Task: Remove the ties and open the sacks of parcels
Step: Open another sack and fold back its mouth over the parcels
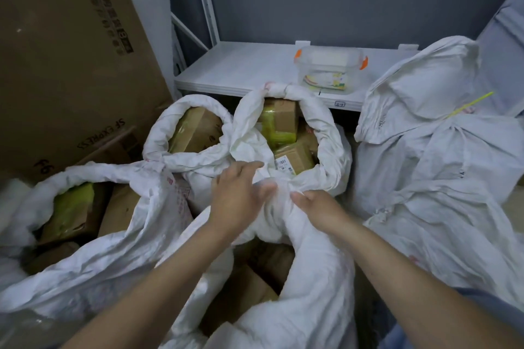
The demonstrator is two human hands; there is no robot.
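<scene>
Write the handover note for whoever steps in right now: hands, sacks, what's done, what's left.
Left hand: pinches the far rim of the nearest sack.
Right hand: fingers curled round the same rim.
Done: front left sack, back left sack and back middle sack stand open, cartons showing. The nearest sack is open too, its rim bunched under the hands.
Left: the right-hand sacks look closed; a yellow-green tie sticks out there. Remove it and open them.
</scene>
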